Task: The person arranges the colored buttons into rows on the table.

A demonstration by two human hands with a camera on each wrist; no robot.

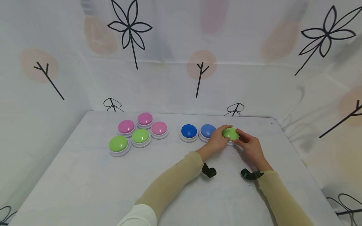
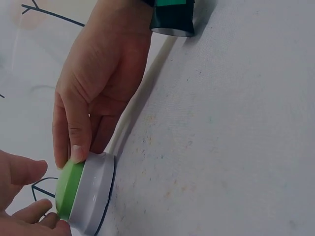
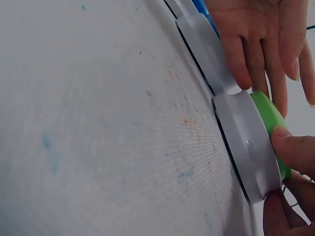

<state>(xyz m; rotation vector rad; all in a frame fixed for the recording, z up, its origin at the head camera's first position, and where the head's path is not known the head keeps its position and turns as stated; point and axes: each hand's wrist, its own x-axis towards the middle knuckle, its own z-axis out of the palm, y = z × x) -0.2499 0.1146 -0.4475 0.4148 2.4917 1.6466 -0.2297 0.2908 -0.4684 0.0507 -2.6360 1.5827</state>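
A green push button [image 1: 230, 134] with a white round base sits on the white table at the right end of a row, beside two blue buttons. My right hand [image 1: 250, 147] grips it from the right; in the right wrist view its thumb [image 3: 288, 142] lies on the green dome and its fingers are at the base. My left hand [image 1: 216, 141] is at the button's left side, its fingers fairly straight and at the dome's edge. The lighter blue button [image 1: 207, 130] is partly behind the left hand. The darker blue button [image 1: 189, 131] stands further left.
To the left stand three pink buttons [image 1: 145, 119] and two more green buttons [image 1: 140, 136], grouped close together. A white cloth [image 1: 167, 84] printed with plants hangs behind and beside the table [image 1: 113, 188]. Dark wrist-camera mounts [image 1: 209, 171] project from both wrists.
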